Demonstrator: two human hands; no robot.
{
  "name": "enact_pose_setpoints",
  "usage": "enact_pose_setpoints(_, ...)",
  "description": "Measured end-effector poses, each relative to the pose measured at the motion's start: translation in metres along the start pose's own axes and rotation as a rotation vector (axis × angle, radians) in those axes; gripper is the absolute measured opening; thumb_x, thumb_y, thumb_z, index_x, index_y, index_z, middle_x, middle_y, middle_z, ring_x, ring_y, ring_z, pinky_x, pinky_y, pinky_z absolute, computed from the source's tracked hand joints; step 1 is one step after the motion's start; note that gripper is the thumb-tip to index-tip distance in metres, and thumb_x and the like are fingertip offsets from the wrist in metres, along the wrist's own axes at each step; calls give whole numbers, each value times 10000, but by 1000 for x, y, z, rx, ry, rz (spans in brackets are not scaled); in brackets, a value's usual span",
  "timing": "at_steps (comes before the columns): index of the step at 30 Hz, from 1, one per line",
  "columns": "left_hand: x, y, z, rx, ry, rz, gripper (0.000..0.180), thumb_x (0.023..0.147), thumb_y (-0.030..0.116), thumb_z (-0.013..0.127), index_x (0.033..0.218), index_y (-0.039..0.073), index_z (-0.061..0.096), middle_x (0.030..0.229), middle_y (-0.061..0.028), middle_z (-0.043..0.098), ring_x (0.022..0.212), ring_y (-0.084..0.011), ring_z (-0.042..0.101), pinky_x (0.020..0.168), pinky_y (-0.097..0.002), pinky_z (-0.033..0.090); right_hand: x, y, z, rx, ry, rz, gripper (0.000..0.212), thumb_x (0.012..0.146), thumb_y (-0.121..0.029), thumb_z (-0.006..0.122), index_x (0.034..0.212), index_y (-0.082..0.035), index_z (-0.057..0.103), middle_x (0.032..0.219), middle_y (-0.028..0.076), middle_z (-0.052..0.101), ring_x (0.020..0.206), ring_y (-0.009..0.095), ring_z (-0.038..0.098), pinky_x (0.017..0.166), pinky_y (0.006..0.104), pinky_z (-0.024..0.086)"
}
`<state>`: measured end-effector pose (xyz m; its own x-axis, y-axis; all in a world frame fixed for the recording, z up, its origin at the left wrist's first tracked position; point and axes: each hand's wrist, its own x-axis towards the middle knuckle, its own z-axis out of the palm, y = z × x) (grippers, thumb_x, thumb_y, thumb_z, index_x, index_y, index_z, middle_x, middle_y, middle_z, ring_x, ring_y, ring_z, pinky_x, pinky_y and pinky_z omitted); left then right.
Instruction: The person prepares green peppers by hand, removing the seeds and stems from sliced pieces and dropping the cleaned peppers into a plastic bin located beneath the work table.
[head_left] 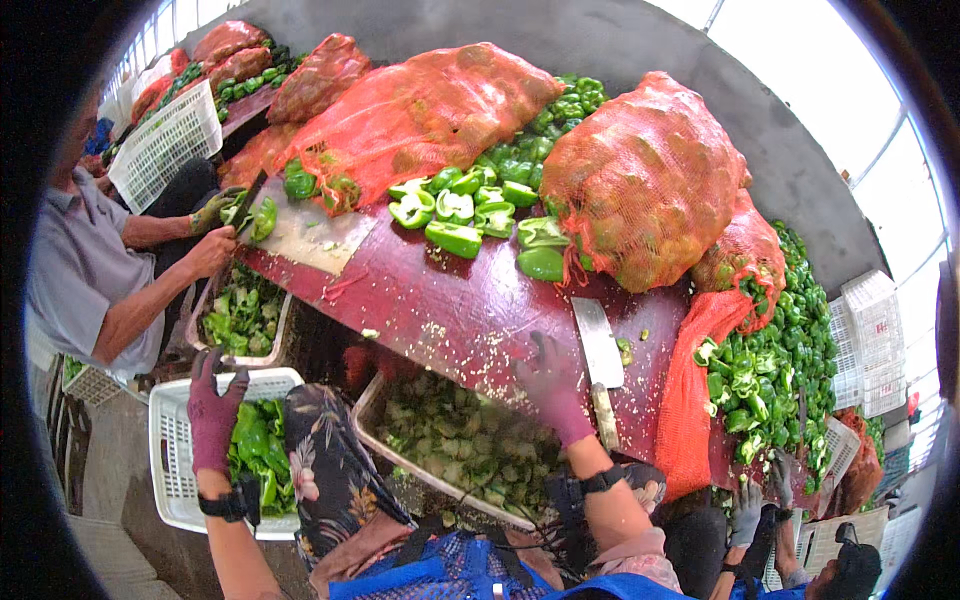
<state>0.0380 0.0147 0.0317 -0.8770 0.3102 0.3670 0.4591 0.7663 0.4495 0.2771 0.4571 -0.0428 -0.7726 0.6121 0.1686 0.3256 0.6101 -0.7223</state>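
Observation:
My left hand [214,415], in a purple glove, is over the left side of a white plastic basket [172,460]. Its fingers are apart with nothing in them. Green pepper pieces [262,445] lie in that basket. At the near edge of the red table [450,320], my right hand [552,388], also gloved and slightly blurred, has its fingers spread and holds nothing. Just right of it lies a cleaver [598,342], its wooden handle toward me. Halved green peppers [455,207] sit farther back. Below the table edge, a tub [430,480] holds pepper cores and scraps.
Red mesh sacks [640,180] bulge across the table's back. A heap of green peppers [790,330] spreads at the right. On the left, a co-worker [110,260] cuts a pepper with a knife. More gloved hands [745,510] show at the lower right. White crates [870,340] are stacked behind.

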Motion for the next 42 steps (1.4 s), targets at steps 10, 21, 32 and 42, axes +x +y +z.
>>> enact_pose_setpoints(10, 12, 167, 111, -758, -492, 102, 437, 815, 64, 701, 1227, 49, 556, 1182, -98, 603, 1044, -205, 593, 908, -319, 473, 188, 5, -9, -583, -166, 232, 942, 748, -633, 629, 1470, -164, 248, 1525, 125, 235, 1343, 381, 330, 1052, 491, 358)
enact_pose_setpoints(21, 23, 156, 136, -1169, -737, -334, 351, 856, 41, 600, 1203, -6, 570, 1122, -71, 626, 1017, -149, 598, 905, -291, 483, 241, 57, 19, -473, -182, 177, 853, 731, -618, 628, 1395, -132, 402, 1441, 120, 400, 1283, 319, 434, 1029, 427, 385)
enact_pose_setpoints(32, 4, 154, 154, -954, -763, -136, 377, 852, 104, 628, 1217, 19, 580, 1114, -43, 629, 1021, -134, 571, 913, -283, 445, 63, -2, 13, -352, -155, -331, 626, 718, -472, 697, 1228, -135, 562, 1309, 60, 513, 1099, 327, 514, 949, 457, 403)
enact_pose_setpoints(42, -4, 133, 206, -971, -757, -46, 355, 850, 141, 663, 1175, 20, 586, 1076, -44, 650, 975, -119, 577, 877, -276, 457, 73, -31, 11, -765, 180, -249, 470, 714, -379, 718, 1101, -143, 594, 1059, 61, 617, 1006, 274, 570, 856, 451, 440)
